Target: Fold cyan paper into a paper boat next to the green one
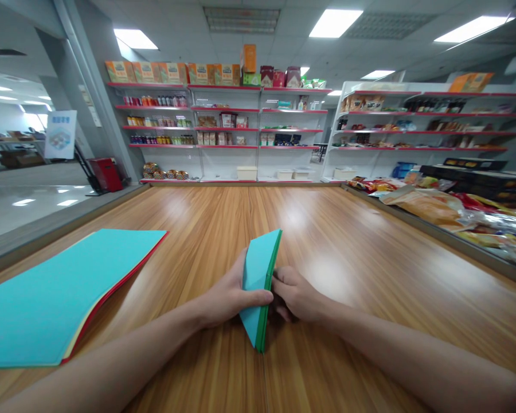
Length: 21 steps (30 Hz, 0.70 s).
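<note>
A small folded stack of paper (257, 269), turquoise on its face and green along its right edge, is held up over the wooden table. My left hand (236, 289) is closed around it from the left, with the thumb across the front face. From the right, my right hand (294, 292) has its curled fingers at the green edge, pinching there. Its fingertips are partly hidden behind the paper. On the left of the table lies a stack of large sheets (75, 292), turquoise on top with cream and red layers showing at its curled right edge.
The wooden table (327, 229) has a raised rim. Snack packets (430, 206) and dark boxes (468, 178) lie beyond its right edge. Stocked shelves (223, 129) stand behind it, with more shelving (425, 132) at the right. A red box (106, 174) sits on the floor at left.
</note>
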Each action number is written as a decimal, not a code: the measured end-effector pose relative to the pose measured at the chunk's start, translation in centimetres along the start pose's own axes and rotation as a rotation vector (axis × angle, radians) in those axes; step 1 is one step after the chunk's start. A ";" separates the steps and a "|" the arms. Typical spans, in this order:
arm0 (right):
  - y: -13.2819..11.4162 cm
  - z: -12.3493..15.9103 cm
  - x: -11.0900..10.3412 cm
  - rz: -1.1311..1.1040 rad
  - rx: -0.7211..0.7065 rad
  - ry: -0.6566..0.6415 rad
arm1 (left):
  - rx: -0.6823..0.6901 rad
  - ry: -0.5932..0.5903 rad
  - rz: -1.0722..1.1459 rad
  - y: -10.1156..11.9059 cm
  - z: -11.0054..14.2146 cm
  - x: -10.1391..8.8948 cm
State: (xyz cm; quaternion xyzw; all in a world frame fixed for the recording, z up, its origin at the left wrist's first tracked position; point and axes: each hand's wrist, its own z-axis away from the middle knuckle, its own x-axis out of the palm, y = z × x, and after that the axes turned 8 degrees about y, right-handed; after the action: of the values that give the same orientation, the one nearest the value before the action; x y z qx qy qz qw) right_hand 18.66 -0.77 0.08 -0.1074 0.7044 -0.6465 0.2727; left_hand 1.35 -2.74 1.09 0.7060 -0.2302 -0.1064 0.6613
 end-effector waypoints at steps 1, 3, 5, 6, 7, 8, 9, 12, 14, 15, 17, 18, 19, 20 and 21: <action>0.1 0.0 0.1 -0.006 0.002 -0.003 | 0.011 0.016 -0.034 0.1 0.0 0.0; 0.1 0.1 0.2 -0.044 0.013 -0.003 | 0.023 0.035 -0.099 0.4 0.1 0.1; 0.1 0.2 0.4 -0.094 0.026 0.009 | 0.024 0.024 -0.146 0.7 0.0 0.1; 0.1 0.2 0.5 -0.115 0.032 0.016 | 0.025 0.018 -0.166 0.8 0.0 0.1; 0.0 0.3 0.6 -0.133 0.035 0.023 | 0.029 0.016 -0.185 0.9 0.0 0.1; -0.1 0.3 0.7 -0.148 0.034 0.031 | 0.036 0.016 -0.205 1.1 0.0 0.1; -0.2 0.3 0.8 -0.159 0.031 0.037 | 0.045 0.016 -0.223 1.2 0.0 0.1; -0.4 0.3 0.9 -0.173 0.025 0.040 | 0.080 0.017 -0.274 1.3 0.1 0.2; -0.5 0.3 0.8 -0.159 0.036 0.052 | 0.104 0.030 -0.295 1.3 0.1 0.2; -0.5 0.3 0.8 -0.144 0.039 0.061 | 0.112 0.049 -0.290 1.1 0.1 0.3; -0.4 0.1 0.8 -0.110 0.023 0.080 | 0.119 0.113 -0.259 0.7 -0.1 0.4; -0.4 0.0 0.8 -0.094 0.007 0.087 | 0.114 0.153 -0.233 0.5 -0.2 0.5; -0.3 -0.1 0.9 -0.080 -0.009 0.093 | 0.101 0.185 -0.198 0.2 -0.4 0.6; -0.3 -0.1 0.9 -0.068 -0.019 0.100 | 0.075 0.199 -0.150 0.0 -0.5 0.8; -0.2 -0.2 0.9 -0.054 -0.019 0.110 | 0.040 0.190 -0.094 -0.2 -0.6 0.8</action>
State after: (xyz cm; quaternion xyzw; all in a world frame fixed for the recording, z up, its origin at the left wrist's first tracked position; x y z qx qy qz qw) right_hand 17.74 -1.14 0.09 -0.0932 0.7213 -0.6518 0.2151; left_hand 2.38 -2.65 1.03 0.7359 -0.1352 -0.0651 0.6603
